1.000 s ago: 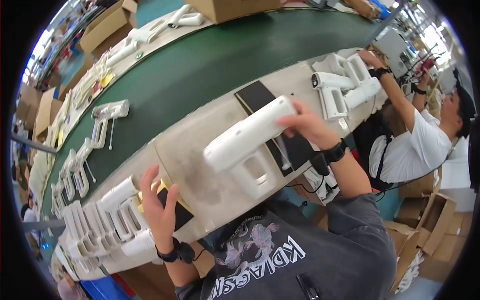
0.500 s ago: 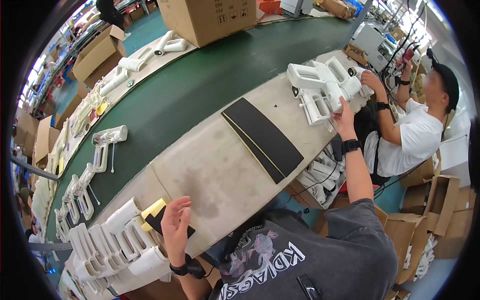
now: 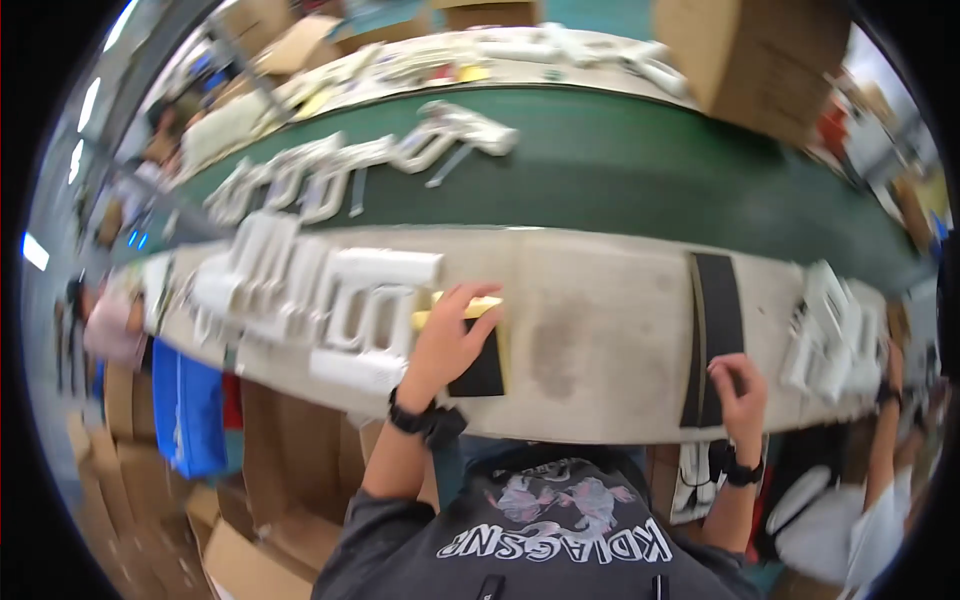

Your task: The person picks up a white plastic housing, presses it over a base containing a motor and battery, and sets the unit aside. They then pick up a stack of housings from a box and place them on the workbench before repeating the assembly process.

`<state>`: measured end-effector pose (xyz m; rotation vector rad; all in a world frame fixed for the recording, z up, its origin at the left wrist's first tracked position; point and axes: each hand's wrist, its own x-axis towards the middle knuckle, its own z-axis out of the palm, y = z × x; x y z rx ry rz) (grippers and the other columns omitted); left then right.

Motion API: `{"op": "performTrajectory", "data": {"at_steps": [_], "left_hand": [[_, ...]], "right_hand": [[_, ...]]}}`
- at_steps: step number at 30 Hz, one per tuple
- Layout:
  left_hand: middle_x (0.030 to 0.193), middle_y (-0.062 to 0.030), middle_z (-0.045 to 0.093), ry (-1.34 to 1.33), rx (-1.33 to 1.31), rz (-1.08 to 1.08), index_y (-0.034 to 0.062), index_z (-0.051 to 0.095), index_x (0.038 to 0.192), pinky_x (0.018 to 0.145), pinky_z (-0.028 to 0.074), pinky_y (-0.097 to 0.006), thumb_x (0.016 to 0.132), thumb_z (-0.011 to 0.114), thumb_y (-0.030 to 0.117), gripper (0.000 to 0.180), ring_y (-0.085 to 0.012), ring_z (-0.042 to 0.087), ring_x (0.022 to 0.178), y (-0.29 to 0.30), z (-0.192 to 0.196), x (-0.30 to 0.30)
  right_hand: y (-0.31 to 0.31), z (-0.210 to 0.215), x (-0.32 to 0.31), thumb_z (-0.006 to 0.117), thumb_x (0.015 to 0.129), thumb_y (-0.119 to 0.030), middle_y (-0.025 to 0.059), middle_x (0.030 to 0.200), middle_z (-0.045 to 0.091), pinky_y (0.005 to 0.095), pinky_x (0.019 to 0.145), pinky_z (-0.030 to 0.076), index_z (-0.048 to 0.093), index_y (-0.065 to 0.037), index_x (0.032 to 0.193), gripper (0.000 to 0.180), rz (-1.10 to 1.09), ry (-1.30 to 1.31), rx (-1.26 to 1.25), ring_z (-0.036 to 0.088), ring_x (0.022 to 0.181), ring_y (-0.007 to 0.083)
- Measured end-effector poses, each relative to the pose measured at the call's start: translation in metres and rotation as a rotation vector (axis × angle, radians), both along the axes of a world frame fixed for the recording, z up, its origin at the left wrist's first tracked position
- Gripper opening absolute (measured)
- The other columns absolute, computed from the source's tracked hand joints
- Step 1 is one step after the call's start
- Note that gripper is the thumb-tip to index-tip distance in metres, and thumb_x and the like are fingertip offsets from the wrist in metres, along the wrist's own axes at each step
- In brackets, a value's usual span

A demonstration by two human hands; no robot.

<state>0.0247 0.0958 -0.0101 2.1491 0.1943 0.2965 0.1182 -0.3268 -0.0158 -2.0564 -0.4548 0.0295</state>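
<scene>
My left hand (image 3: 447,345) hovers at the near ends of the white plastic housings (image 3: 375,310), its fingers stretched and thumb apart, holding nothing I can see. Under and beside it lie a yellow strip (image 3: 480,303) and a small black pad (image 3: 478,368), partly hidden by the hand. My right hand (image 3: 742,395) is over the near end of the long black strips (image 3: 718,300), fingers loosely bent, nothing visible in them. Whether it touches the strips I cannot tell. To its right stands a cluster of white housings (image 3: 835,335). The picture is blurred.
Beyond the pale worktop (image 3: 590,260) runs a green conveyor belt (image 3: 600,170) carrying several white frames (image 3: 450,140). A large cardboard box (image 3: 755,70) stands at the far right. A co-worker's arm (image 3: 885,430) reaches in at the right. A blue bin (image 3: 188,410) is below at left.
My view has swung left. My right hand has left the white housings at the right and come back toward the black strips. The left hand stays near the yellow strip and black pad.
</scene>
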Motion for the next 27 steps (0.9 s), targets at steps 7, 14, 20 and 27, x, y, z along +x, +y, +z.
{"op": "performTrajectory", "data": {"at_steps": [7,14,20,27], "left_hand": [[0.145,-0.0167,0.048,0.332,0.545,0.377,0.0045,0.051,0.139,0.103,0.045,-0.053,0.084,0.081,0.034,0.07,-0.0386,0.047,0.132,-0.02,-0.038,-0.045],[0.154,-0.0244,0.035,0.057,0.256,0.513,0.0034,0.045,0.148,0.117,0.032,-0.052,0.076,0.088,0.023,0.086,-0.0447,0.037,0.138,-0.06,-0.079,-0.08],[0.135,-0.0217,0.053,0.196,-0.061,0.611,0.0008,0.031,0.153,0.107,0.044,-0.045,0.074,0.093,0.03,0.105,-0.0352,0.052,0.124,-0.06,-0.067,-0.114],[0.109,-0.0109,0.074,0.245,-0.764,0.471,-0.0062,0.064,0.124,0.085,0.057,-0.031,0.09,0.083,0.026,0.05,-0.0159,0.071,0.096,-0.038,-0.044,-0.133]], "right_hand": [[0.189,0.032,0.067,0.073,0.092,-0.005,0.0085,0.097,0.069,0.0312,0.079,0.052,0.07,-0.001,0.107,0.016,0.962,-0.015,-0.05,0.066,0.085,0.0199],[0.412,-0.024,0.191,0.072,0.092,-0.019,0.018,0.118,0.064,0.0414,0.093,0.053,0.066,0.0,0.121,0.035,0.854,-0.361,-0.424,0.063,0.108,0.0328],[0.542,-0.076,0.199,0.069,0.093,-0.031,0.0178,0.135,0.059,0.0538,0.111,0.037,0.068,-0.004,0.12,0.038,0.588,-0.778,-0.586,0.051,0.13,0.0376],[0.569,-0.083,0.198,0.073,0.089,-0.034,0.0133,0.113,0.07,0.0461,0.108,0.037,0.075,-0.006,0.104,0.032,0.524,-0.817,-0.544,0.064,0.115,0.0288]]}}
